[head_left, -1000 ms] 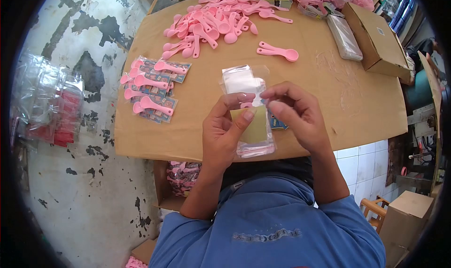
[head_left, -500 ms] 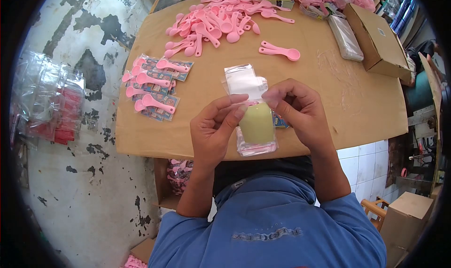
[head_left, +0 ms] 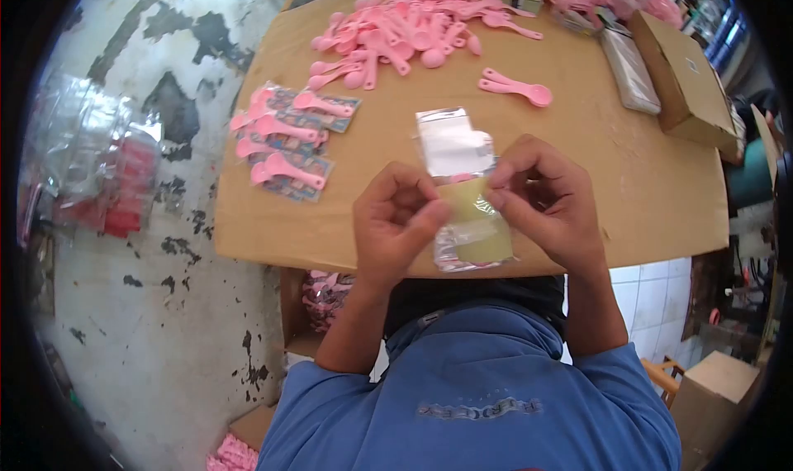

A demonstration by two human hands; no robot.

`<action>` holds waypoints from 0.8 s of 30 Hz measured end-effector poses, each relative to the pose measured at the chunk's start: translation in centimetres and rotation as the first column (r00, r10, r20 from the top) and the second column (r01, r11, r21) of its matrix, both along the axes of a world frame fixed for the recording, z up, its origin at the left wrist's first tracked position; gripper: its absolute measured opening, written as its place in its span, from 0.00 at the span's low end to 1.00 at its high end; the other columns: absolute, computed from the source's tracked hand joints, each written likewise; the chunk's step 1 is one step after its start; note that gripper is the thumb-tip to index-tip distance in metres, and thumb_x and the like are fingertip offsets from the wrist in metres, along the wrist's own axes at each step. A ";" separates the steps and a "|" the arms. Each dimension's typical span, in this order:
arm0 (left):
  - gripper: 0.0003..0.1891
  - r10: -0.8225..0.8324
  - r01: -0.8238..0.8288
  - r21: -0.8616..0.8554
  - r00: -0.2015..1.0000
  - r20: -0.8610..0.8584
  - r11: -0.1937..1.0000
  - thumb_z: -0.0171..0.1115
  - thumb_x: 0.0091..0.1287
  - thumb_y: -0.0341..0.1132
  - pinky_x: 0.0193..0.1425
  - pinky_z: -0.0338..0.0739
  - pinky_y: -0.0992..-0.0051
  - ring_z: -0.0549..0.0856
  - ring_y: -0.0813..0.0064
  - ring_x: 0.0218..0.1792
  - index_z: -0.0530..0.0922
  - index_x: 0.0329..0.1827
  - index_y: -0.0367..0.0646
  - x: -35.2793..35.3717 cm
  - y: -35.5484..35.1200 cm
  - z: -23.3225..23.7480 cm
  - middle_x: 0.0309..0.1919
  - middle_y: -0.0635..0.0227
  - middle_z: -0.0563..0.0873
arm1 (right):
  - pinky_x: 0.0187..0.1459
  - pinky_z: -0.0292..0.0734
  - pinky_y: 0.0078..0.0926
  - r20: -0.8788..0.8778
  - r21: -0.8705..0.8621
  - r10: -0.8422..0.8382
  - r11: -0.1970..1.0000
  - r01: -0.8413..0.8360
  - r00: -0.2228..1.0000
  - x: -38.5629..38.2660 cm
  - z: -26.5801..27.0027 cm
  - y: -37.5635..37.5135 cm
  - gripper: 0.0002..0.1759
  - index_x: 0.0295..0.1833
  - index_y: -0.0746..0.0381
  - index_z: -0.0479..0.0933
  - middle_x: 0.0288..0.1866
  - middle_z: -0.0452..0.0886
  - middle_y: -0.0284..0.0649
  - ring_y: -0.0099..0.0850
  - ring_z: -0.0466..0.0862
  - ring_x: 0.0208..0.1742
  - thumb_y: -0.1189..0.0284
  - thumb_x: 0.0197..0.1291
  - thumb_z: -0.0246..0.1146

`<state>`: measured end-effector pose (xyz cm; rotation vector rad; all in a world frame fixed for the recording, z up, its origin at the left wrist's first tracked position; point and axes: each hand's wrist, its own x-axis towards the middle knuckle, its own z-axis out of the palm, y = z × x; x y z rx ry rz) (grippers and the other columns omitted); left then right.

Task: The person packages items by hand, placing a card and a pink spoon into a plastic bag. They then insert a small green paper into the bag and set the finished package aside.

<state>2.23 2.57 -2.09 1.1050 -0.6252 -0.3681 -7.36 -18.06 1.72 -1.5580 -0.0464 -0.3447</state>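
My left hand [head_left: 396, 223] and my right hand [head_left: 549, 206] are closed in pinches at the two sides of a small clear plastic bag [head_left: 475, 231] near the table's front edge. A yellow-green card [head_left: 496, 248] shows through it, with a glossy band of film across its middle. A bit of pink shows near its top. Just beyond the fingers lies a white flat packet [head_left: 446, 139] in shiny film. Farther off, two pink measuring spoons [head_left: 519, 89] lie side by side. To the left are several pink spoons on printed cards [head_left: 289, 136] in clear bags.
A large heap of pink spoons [head_left: 396, 37] covers the far side of the brown table [head_left: 628, 173]. At the right stand a cardboard box [head_left: 686, 83] and a white film-wrapped stack [head_left: 629, 66]. Plastic bags [head_left: 99, 157] lie at the far left; a box of packed spoons [head_left: 324, 297] sits below.
The view has shifted, so things on the table appear farther right and slightly higher. Both pinches have come lower along the bag, and a film band now crosses the yellow-green card.
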 end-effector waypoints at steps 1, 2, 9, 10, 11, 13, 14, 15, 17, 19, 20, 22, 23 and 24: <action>0.12 -0.004 0.004 0.007 0.999 -0.040 1.000 0.66 0.72 0.19 0.59 0.84 0.73 0.90 0.73 0.52 0.79 0.56 0.34 -0.4 -0.2 0.8 0.44 0.59 0.90 | 0.39 0.70 0.12 0.005 0.043 -0.017 0.999 0.016 1.000 0.1 -0.3 0.2 0.11 0.53 0.65 0.81 0.43 0.79 0.30 0.13 0.76 0.40 0.83 0.67 0.69; 0.15 -0.007 0.008 0.011 0.997 -0.081 1.000 0.67 0.72 0.19 0.59 0.84 0.72 0.90 0.72 0.52 0.78 0.59 0.35 -0.9 -0.8 2.3 0.46 0.57 0.91 | 0.39 0.69 0.11 0.008 0.085 -0.033 0.996 0.032 0.999 0.3 -0.6 0.5 0.14 0.56 0.65 0.80 0.43 0.79 0.30 0.12 0.76 0.40 0.84 0.66 0.70; 0.24 -0.050 -0.075 0.281 0.910 0.412 0.957 0.73 0.67 0.20 0.56 0.86 0.72 0.91 0.73 0.54 0.83 0.67 0.39 0.6 1.0 0.1 0.54 0.56 0.93 | 0.42 0.71 0.11 0.236 0.066 -0.104 0.994 0.091 0.966 0.3 -0.2 0.8 0.20 0.62 0.65 0.77 0.47 0.80 0.32 0.12 0.77 0.40 0.86 0.66 0.69; 0.22 0.029 -0.243 0.309 0.826 0.564 0.919 0.74 0.67 0.20 0.57 0.85 0.73 0.91 0.75 0.54 0.85 0.64 0.40 0.9 1.6 1.4 0.54 0.59 0.93 | 0.41 0.71 0.12 0.234 0.032 -0.160 0.987 0.157 0.959 0.1 -0.4 0.4 0.18 0.60 0.65 0.78 0.46 0.80 0.31 0.12 0.77 0.40 0.85 0.67 0.69; 0.20 0.084 -0.403 0.306 0.710 0.699 0.862 0.74 0.66 0.20 0.58 0.85 0.73 0.91 0.77 0.55 0.87 0.61 0.42 1.5 2.5 2.8 0.54 0.62 0.93 | 0.41 0.71 0.13 0.230 -0.003 -0.219 0.974 0.226 0.948 0.0 -0.5 -0.2 0.16 0.59 0.65 0.79 0.46 0.80 0.31 0.12 0.76 0.39 0.83 0.68 0.69; 0.19 0.235 -0.569 0.194 0.593 0.770 0.799 0.69 0.68 0.18 0.62 0.83 0.72 0.90 0.76 0.57 0.87 0.61 0.40 4.2 4.4 3.5 0.54 0.62 0.93 | 0.40 0.71 0.14 0.157 -0.127 -0.328 0.929 0.349 0.931 -0.5 -0.6 -1.7 0.12 0.56 0.65 0.80 0.44 0.80 0.30 0.11 0.76 0.38 0.80 0.69 0.70; 0.18 0.298 -0.647 0.159 0.538 0.789 0.746 0.65 0.70 0.17 0.64 0.82 0.72 0.89 0.74 0.59 0.86 0.61 0.39 5.7 5.4 4.0 0.55 0.61 0.93 | 0.40 0.70 0.14 0.093 -0.215 -0.380 0.895 0.391 0.920 -0.8 -0.6 -2.7 0.10 0.54 0.65 0.81 0.43 0.80 0.30 0.11 0.75 0.38 0.79 0.69 0.70; 0.18 0.359 -0.666 0.206 0.607 0.709 0.717 0.57 0.71 0.14 0.68 0.79 0.71 0.87 0.70 0.63 0.85 0.60 0.35 6.7 6.4 4.6 0.59 0.59 0.91 | 0.39 0.69 0.14 0.035 -0.299 -0.434 0.855 0.424 0.900 -1.1 -0.5 -3.4 0.09 0.53 0.65 0.82 0.42 0.80 0.29 0.11 0.75 0.38 0.77 0.70 0.70; 0.21 0.331 -0.737 0.247 0.542 0.772 0.629 0.53 0.70 0.13 0.72 0.76 0.68 0.84 0.66 0.68 0.83 0.62 0.34 9.5 8.6 3.9 0.65 0.57 0.87 | 0.40 0.74 0.25 -0.030 -0.536 -0.519 0.730 0.424 0.854 -1.7 -0.3 -3.9 0.10 0.48 0.65 0.82 0.40 0.81 0.35 0.22 0.80 0.37 0.70 0.69 0.71; 0.21 0.383 -0.802 0.270 0.513 0.768 0.532 0.54 0.68 0.15 0.72 0.75 0.63 0.83 0.66 0.68 0.83 0.62 0.35 9.5 9.2 3.3 0.65 0.56 0.87 | 0.42 0.76 0.32 -0.015 -0.703 -0.556 0.597 0.387 0.831 -2.1 -1.7 -4.2 0.12 0.47 0.65 0.82 0.40 0.82 0.40 0.31 0.82 0.39 0.67 0.68 0.72; 0.19 0.384 -0.800 0.271 0.517 0.765 0.536 0.57 0.69 0.21 0.67 0.77 0.65 0.85 0.66 0.59 0.82 0.62 0.36 9.3 9.6 2.3 0.59 0.58 0.88 | 0.45 0.77 0.40 -0.085 -0.701 -0.563 0.620 0.351 0.822 -2.3 -2.0 -3.8 0.18 0.46 0.65 0.81 0.40 0.82 0.45 0.41 0.83 0.42 0.61 0.66 0.73; 0.13 0.308 -0.730 0.408 0.629 0.714 0.548 0.63 0.70 0.27 0.58 0.78 0.66 0.85 0.65 0.50 0.83 0.56 0.36 6.1 7.0 1.7 0.51 0.60 0.88 | 0.45 0.77 0.40 -0.150 -0.716 -0.546 0.635 0.291 0.825 -2.4 -3.0 -2.8 0.20 0.46 0.65 0.80 0.40 0.82 0.45 0.40 0.83 0.42 0.60 0.65 0.75; 0.10 0.226 -0.674 0.490 0.687 0.691 0.553 0.66 0.71 0.31 0.54 0.77 0.67 0.83 0.68 0.46 0.83 0.52 0.36 4.7 5.3 1.1 0.47 0.62 0.87 | 0.45 0.77 0.39 -0.176 -0.722 -0.531 0.642 0.258 0.829 -2.3 -3.2 -2.6 0.21 0.46 0.65 0.79 0.40 0.82 0.45 0.40 0.83 0.43 0.59 0.64 0.76; 0.10 0.145 -0.616 0.567 0.737 0.661 0.547 0.69 0.72 0.35 0.49 0.75 0.68 0.81 0.71 0.41 0.83 0.47 0.37 3.4 3.6 0.7 0.43 0.64 0.85 | 0.44 0.77 0.39 -0.209 -0.723 -0.542 0.646 0.245 0.814 -2.1 -3.1 -2.5 0.21 0.46 0.65 0.79 0.39 0.82 0.45 0.40 0.83 0.42 0.59 0.63 0.76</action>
